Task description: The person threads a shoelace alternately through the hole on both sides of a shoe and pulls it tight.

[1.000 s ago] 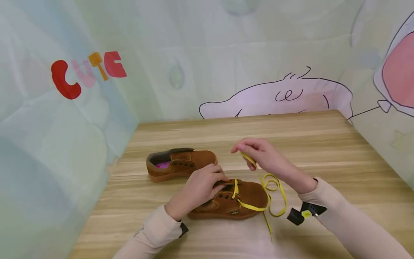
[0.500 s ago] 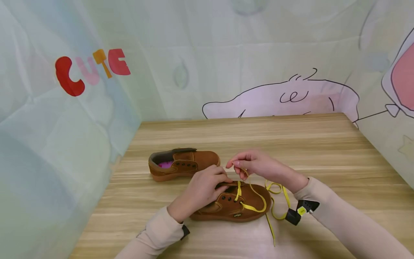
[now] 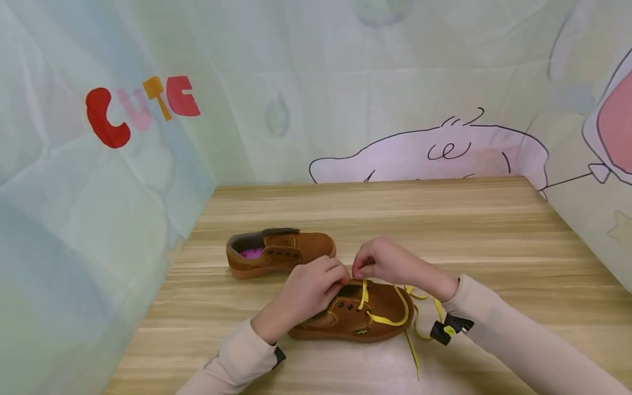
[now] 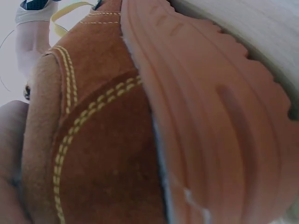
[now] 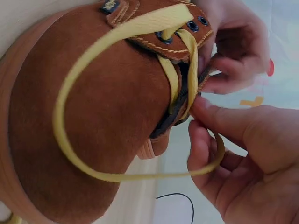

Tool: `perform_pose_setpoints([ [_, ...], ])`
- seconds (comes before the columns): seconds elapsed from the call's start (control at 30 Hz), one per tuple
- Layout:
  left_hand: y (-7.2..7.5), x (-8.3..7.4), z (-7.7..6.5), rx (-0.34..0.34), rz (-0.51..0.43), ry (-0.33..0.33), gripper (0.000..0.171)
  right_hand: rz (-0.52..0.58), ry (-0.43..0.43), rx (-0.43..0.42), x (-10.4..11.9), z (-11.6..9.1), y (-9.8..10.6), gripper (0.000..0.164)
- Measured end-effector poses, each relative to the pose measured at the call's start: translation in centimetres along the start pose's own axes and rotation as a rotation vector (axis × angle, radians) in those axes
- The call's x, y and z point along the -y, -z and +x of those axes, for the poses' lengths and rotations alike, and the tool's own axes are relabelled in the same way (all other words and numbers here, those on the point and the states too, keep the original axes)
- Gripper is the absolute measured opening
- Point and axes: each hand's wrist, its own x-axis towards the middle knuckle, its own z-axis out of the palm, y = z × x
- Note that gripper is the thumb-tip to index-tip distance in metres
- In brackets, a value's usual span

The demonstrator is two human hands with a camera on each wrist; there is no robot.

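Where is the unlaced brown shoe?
In the head view, the unlaced brown shoe is left of centre on the table, beyond the left hand and the yellow-laced shoe.

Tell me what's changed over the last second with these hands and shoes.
The right hand came down and leftward, close to the left hand at the nearer shoe. The yellow lace it already held now loops back over the toe. Nothing was visibly let go. The left hand stays on that shoe; the other shoe hasn't moved.

Brown shoe, yellow stitching; yellow lace; second shoe brown, insole pink; tabletop wood-grained.
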Motion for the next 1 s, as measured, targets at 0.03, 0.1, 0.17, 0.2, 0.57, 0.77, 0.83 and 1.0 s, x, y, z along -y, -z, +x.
perform_pose_setpoints([
  [0.03, 0.0, 0.0, -0.1, -0.011, 0.001, -0.029, 0.014, 0.012, 0.003, 0.008, 0.0, 0.0, 0.0, 0.006],
  [0.1, 0.0, 0.1, -0.2, -0.022, 0.022, -0.080, 0.017, 0.037, 0.005, 0.027, 0.0, 0.0, 0.1, 0.005],
  [0.17, 0.0, 0.2, -0.2, -0.019, 0.049, -0.112, 0.019, 0.051, 0.000, 0.043, 0.0, 0.2, 0.2, 0.006],
  [0.2, 0.0, 0.2, -0.2, -0.014, 0.064, -0.119, 0.018, 0.057, -0.003, 0.052, 0.0, 0.4, 0.2, 0.006],
  [0.57, -0.1, -0.7, -0.3, 0.056, 0.232, -0.062, 0.009, 0.344, -0.172, 0.122, -1.6, 1.1, -0.3, 0.011],
  [0.77, -0.5, -1.2, -0.1, 0.009, 0.226, -0.003, 0.012, 0.309, -0.138, 0.127, -1.4, 0.5, 0.0, 0.012],
  [0.83, -0.5, -1.1, 0.0, 0.000, 0.220, -0.004, 0.014, 0.226, -0.102, 0.122, -0.8, 0.3, 0.2, 0.013],
  [1.0, -0.6, -1.0, 0.4, -0.006, 0.215, -0.015, 0.017, -0.091, 0.050, 0.032, 0.8, 0.2, 0.0, 0.016],
])
